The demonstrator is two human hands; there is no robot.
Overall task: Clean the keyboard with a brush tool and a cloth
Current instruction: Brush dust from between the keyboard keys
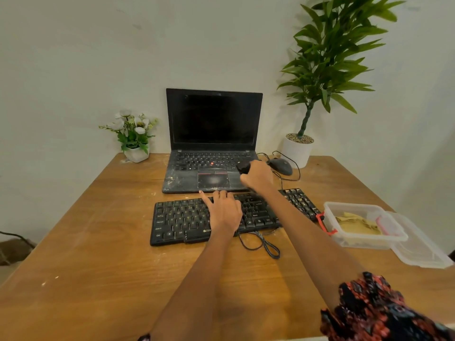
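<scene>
Near the tabletop's middle, a bit toward the far edge, lies the black keyboard [187,219], long side parallel to the front edge, its cable [264,244] looped on the wood just in front. Left hand [222,210] rests flat on the keys, fingers straight & spread, index tip reaching the kbd's far edge. Right hand [257,175] is past the kbd, over the near right corner of the open laptop [211,134], fingers curled tight around a small black brush tool [243,167]; only its dark round end shows, bristles can't be made out. Laptop sits just behind the kbd, screen dark, palm rest w/ pale dust specks. Wired mouse [280,166] lies just right of the laptop. At the right edge of the tabletop: clear plastic box [364,226] w/ red latch, yellowish cloth [357,226] inside, its lid [418,249] lying beside it toward the front. Far left corner: small white pot of white flowers [134,136]. Far right corner: tall leafy plant [327,57] in a white pot. Patterned sleeve [374,308] on the right arm, bottom right of view.
</scene>
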